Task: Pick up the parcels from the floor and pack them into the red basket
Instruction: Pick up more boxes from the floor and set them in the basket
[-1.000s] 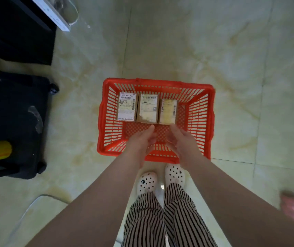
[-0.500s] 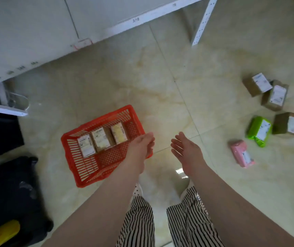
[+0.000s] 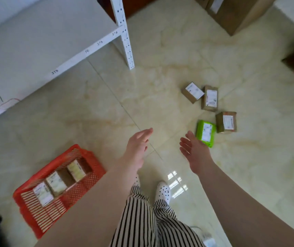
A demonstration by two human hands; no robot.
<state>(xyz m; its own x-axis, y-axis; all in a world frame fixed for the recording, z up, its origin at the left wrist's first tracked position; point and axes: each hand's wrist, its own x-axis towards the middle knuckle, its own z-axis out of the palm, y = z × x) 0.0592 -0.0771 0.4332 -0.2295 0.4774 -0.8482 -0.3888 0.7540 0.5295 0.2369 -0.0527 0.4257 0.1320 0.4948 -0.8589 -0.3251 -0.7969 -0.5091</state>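
Hands empty: left hand (image 3: 137, 146) and right hand (image 3: 194, 151) extended over floor (image 3: 107, 107), fingers straight. Red basket (image 3: 35, 216) lower left, three parcels (image 3: 57, 184) inside, near corner hidden behind forearm. Green parcel (image 3: 206, 132) partly covered by right fingertips; three brown parcels (image 3: 209, 98) beyond.

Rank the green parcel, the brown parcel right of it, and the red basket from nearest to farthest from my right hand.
From the right hand:
1. Green parcel, by the fingertips.
2. Brown parcel, just beyond it to the right.
3. Red basket, far left, past the left arm.
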